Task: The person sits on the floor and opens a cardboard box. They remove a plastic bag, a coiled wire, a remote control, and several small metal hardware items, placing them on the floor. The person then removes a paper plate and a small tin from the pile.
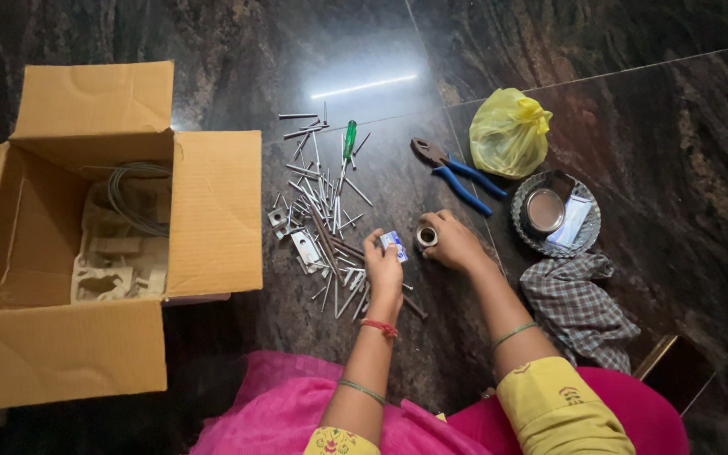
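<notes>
My left hand (383, 268) holds a small white and blue packet (394, 245) just above the dark stone floor. Beside it, my right hand (451, 241) grips a small round roll of tape (425, 237) resting on the floor. The two hands are close together, almost touching. Just left of them lies a heap of long metal nails and screws (323, 211) with a few small metal brackets (305, 247).
An open cardboard box (212, 211) with coiled wire (138, 195) and moulded packing stands at the left. A green-handled screwdriver (349, 140), blue-handled pliers (457, 177), a yellow plastic bag (509, 133), a round tray (587, 236) with a tin, and a checked cloth (579, 307) lie around.
</notes>
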